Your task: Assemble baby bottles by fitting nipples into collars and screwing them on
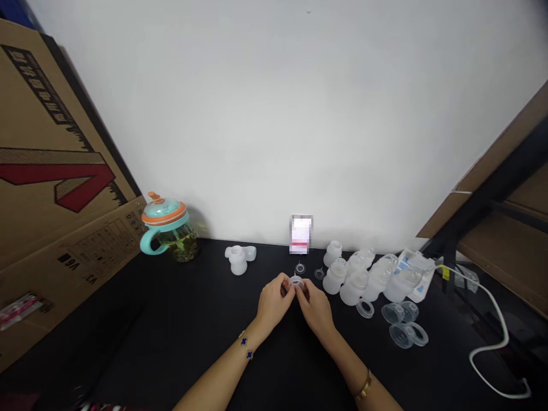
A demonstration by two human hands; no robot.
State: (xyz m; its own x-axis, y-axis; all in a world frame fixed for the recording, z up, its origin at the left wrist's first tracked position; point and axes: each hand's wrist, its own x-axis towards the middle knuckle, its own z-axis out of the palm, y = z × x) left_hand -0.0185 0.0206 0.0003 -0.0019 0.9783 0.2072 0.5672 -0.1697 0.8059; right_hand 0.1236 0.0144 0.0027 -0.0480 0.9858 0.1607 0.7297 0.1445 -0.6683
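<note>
Both hands meet over the middle of the black table, closed on a small whitish ring [296,280], like a baby-bottle collar. My left hand [274,298] pinches its left side with thumb and fingers. On the right side, my right hand [315,308] grips it the same way. Fingertips cover part of the ring. Just beyond it lie two small clear disc-shaped pieces, one straight ahead [300,268] and one to the right [319,274]. Several whitish baby bottles [353,287] stand right of my hands, and a loose collar ring [365,308] lies before them.
Clear caps [401,335] and another ring [419,334] lie at the right, near a white cable [505,325]. A phone [301,234] leans against the wall. A white bottle [238,261] and a teal-handled glass pitcher [182,240] stand left, beside a large cardboard box [51,240].
</note>
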